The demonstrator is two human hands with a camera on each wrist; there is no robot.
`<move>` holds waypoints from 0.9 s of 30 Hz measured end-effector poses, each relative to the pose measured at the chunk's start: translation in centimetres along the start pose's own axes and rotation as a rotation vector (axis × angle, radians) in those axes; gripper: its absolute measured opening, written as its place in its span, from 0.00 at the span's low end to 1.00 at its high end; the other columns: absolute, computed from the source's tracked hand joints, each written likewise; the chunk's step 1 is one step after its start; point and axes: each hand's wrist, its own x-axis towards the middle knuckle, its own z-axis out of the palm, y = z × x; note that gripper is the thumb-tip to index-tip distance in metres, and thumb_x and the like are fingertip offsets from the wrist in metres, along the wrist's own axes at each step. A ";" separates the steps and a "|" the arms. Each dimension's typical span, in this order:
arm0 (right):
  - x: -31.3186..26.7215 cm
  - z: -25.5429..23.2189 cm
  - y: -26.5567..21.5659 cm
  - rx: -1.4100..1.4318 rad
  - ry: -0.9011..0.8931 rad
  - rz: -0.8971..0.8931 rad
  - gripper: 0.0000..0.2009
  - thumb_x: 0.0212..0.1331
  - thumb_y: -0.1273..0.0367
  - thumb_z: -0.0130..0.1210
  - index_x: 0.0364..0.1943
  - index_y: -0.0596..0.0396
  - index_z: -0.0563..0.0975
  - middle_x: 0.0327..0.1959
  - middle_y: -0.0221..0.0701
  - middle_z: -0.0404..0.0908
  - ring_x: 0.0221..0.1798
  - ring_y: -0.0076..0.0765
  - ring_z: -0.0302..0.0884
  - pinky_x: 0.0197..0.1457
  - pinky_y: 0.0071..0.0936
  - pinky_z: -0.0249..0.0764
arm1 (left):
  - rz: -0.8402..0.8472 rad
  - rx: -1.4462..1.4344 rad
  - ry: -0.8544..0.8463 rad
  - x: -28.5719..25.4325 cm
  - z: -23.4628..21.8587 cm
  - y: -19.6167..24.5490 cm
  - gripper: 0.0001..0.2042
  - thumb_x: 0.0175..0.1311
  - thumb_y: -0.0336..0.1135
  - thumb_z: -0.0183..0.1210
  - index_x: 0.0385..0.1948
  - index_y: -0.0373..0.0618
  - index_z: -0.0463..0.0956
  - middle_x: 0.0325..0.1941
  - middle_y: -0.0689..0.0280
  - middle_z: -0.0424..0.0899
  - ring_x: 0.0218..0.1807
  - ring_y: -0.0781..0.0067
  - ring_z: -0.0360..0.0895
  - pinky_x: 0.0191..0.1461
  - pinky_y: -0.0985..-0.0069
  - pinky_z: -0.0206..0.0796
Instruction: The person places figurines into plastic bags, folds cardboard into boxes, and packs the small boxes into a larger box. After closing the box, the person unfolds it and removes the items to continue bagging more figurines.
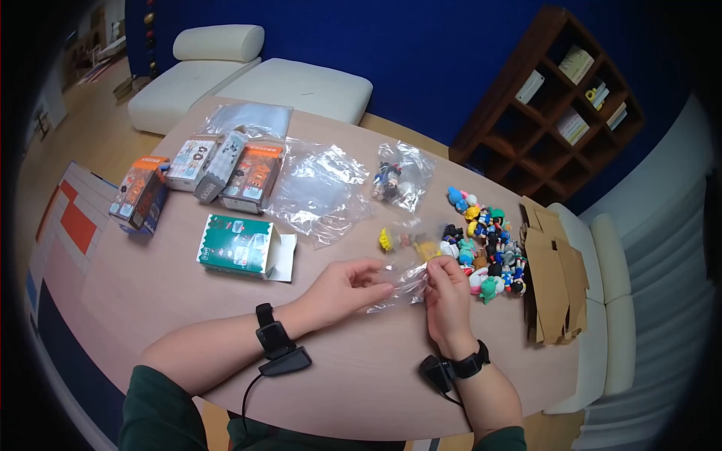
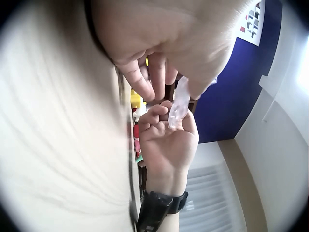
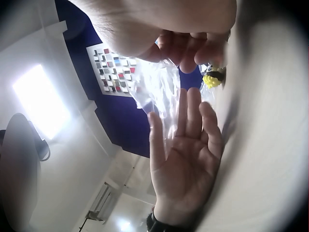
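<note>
In the head view, a clear plastic bag (image 1: 402, 289) hangs between the two hands low over the table. My right hand (image 1: 449, 304) pinches its edge between thumb and fingers. My left hand (image 1: 342, 295) is at the bag's other side, its fingers extended and spread from the thumb; the right wrist view shows this open palm (image 3: 186, 176) beside the crinkled plastic (image 3: 161, 89). Just beyond the hands lies a small yellow figure (image 1: 385, 240). Right of them sits a pile of colourful toy figurines (image 1: 492, 252). Another clear bag (image 1: 410, 192) with figurines inside lies farther back.
Flat clear bags (image 1: 320, 192) spread over the table's back middle. Several brick-toy boxes (image 1: 252, 177) stand at the back left, with an opened green box (image 1: 235, 246) nearer. Flattened cardboard (image 1: 553, 274) lies along the right edge, beside a white sofa (image 1: 598, 316).
</note>
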 end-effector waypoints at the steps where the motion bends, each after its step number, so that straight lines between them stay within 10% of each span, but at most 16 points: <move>1: 0.0 0.0 0.0 -0.002 -0.036 0.049 0.04 0.71 0.70 0.55 0.39 0.55 0.78 0.31 0.22 0.79 0.32 0.16 0.73 0.36 0.17 0.70 | 0.090 0.037 0.034 0.1 0.1 -0.4 0.19 0.77 0.33 0.55 0.65 0.36 0.71 0.56 0.60 0.85 0.53 0.78 0.81 0.57 0.77 0.75; 5: -0.1 0.0 -0.7 -0.172 -0.182 0.197 0.04 0.71 0.72 0.54 0.44 0.55 0.79 0.39 0.24 0.80 0.35 0.16 0.74 0.39 0.16 0.71 | 0.131 0.010 0.104 0.4 -0.2 -1.3 0.17 0.77 0.34 0.55 0.62 0.37 0.75 0.53 0.61 0.85 0.53 0.79 0.80 0.57 0.78 0.73; 8: -0.4 1.0 -1.8 -0.270 -0.061 -0.072 0.11 0.67 0.73 0.57 0.51 0.55 0.78 0.48 0.28 0.79 0.44 0.20 0.76 0.44 0.19 0.74 | 0.117 -0.086 0.105 0.3 -0.1 -1.3 0.16 0.75 0.40 0.58 0.53 0.38 0.83 0.40 0.71 0.86 0.41 0.87 0.77 0.45 0.83 0.71; 10: -0.3 1.0 -3.1 -0.658 -0.004 -0.584 0.19 0.60 0.75 0.62 0.56 0.55 0.77 0.55 0.31 0.77 0.52 0.28 0.76 0.50 0.25 0.75 | 0.061 0.142 0.052 0.4 -0.4 -1.5 0.14 0.74 0.41 0.59 0.49 0.40 0.85 0.34 0.73 0.85 0.36 0.88 0.74 0.39 0.83 0.68; 14: -1.7 2.7 -7.1 -1.234 -0.234 -0.878 0.20 0.53 0.67 0.70 0.50 0.54 0.80 0.45 0.33 0.81 0.54 0.41 0.74 0.60 0.37 0.65 | 0.053 0.315 -0.016 -0.2 0.0 -0.4 0.13 0.73 0.41 0.60 0.45 0.42 0.86 0.27 0.72 0.82 0.31 0.88 0.71 0.34 0.81 0.65; 17: -1.8 2.0 -6.7 -1.138 -0.267 -0.614 0.14 0.52 0.64 0.71 0.40 0.53 0.82 0.38 0.30 0.82 0.50 0.40 0.74 0.57 0.37 0.62 | 0.095 0.458 -0.073 -0.4 0.2 -0.1 0.12 0.71 0.41 0.62 0.43 0.41 0.86 0.26 0.69 0.83 0.31 0.86 0.73 0.36 0.79 0.68; 27: -2.0 1.6 -6.4 -1.033 -0.117 -0.540 0.08 0.52 0.69 0.70 0.32 0.52 0.81 0.29 0.29 0.81 0.38 0.38 0.75 0.49 0.34 0.66 | 0.140 0.385 -0.107 -0.4 0.2 -0.4 0.10 0.69 0.36 0.62 0.42 0.38 0.85 0.34 0.67 0.88 0.37 0.84 0.79 0.43 0.78 0.73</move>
